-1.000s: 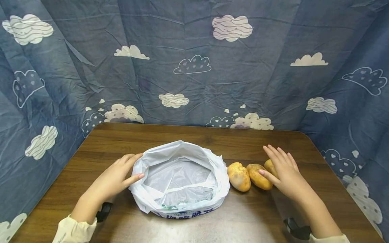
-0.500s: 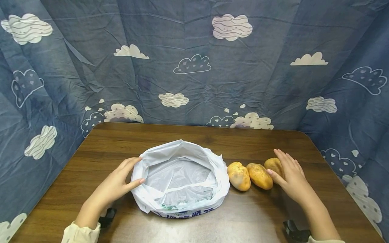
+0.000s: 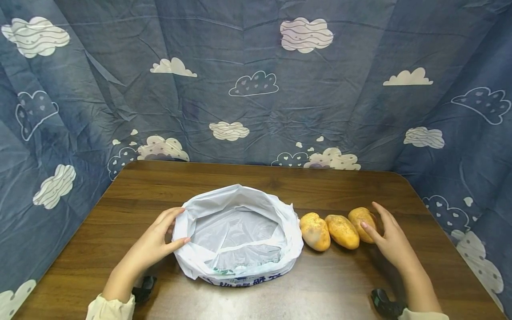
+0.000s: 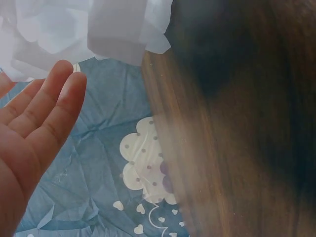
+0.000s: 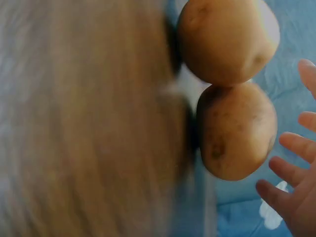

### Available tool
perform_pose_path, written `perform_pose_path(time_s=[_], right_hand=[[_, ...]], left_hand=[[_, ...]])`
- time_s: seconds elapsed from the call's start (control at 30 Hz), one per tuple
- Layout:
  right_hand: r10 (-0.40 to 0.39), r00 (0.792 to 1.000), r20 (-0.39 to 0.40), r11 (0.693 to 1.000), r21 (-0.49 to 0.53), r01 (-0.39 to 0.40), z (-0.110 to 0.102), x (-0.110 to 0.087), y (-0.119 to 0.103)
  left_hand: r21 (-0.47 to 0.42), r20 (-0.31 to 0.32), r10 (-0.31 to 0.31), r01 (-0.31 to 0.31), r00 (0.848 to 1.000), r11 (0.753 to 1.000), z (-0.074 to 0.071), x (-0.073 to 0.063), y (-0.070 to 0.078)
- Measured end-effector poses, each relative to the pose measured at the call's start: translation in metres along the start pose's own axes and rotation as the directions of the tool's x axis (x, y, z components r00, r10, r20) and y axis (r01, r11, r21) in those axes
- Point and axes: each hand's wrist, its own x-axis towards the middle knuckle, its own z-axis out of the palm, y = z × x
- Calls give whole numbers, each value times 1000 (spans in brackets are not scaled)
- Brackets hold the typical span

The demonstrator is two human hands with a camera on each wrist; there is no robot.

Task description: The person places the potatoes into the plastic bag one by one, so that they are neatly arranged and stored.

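A white plastic bag (image 3: 240,275) with blue and green print stands on the table, its mouth spread wide. My left hand (image 3: 156,238) is at the bag's left rim, thumb and fingers apart. In the left wrist view its fingers (image 4: 63,106) lie straight, tips right at the bag's edge. Three yellow-brown potatoes sit in a row right of the bag: a near potato (image 3: 315,232), a middle potato (image 3: 342,231) and a far-right potato (image 3: 362,223). Beside the far-right one is my right hand (image 3: 394,242), fingers spread; in the right wrist view a gap shows between fingers and potatoes.
A brown wooden table (image 3: 280,175) with rounded back corners carries everything. Behind it and at both sides hangs a dark blue cloth (image 3: 256,111) printed with white clouds. Black wrist cameras (image 3: 145,289) sit under both wrists.
My right hand has moved to the right and slightly down, uncovering more of the far-right potato. My left hand has shifted slightly down along the bag's rim. The bag and potatoes stay put.
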Motion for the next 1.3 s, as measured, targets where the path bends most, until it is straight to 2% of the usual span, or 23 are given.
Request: perform_pose_path(time_s=[0.17,0.4,0.67,0.87,1.07,1.3], right_hand=[[61,998,2,997,45,-61,4,-2,11],[87,995,45,986,138,-93,9,-4,22],[157,984,84,976,141,-168,12,-9,26],[176,983,43,976,124,-180,13,-10,27],[160,986,-41,982,112,-154,16,-11,28],[163,980,-116,981,128,-148,14,-11,24]], left_hand=[[-15,12,-7,7,1000,1000,0,-1,0],[-31,16,-17,18,1000,999,0,-2,0],[-34,18,-9,10,1000,999,0,-1,-1],[-32,24,-22,23,999,999,0,-2,-1],[-31,24,-20,21,999,999,0,-2,-1],[-33,26,-21,21,999,999,-1,-2,0]])
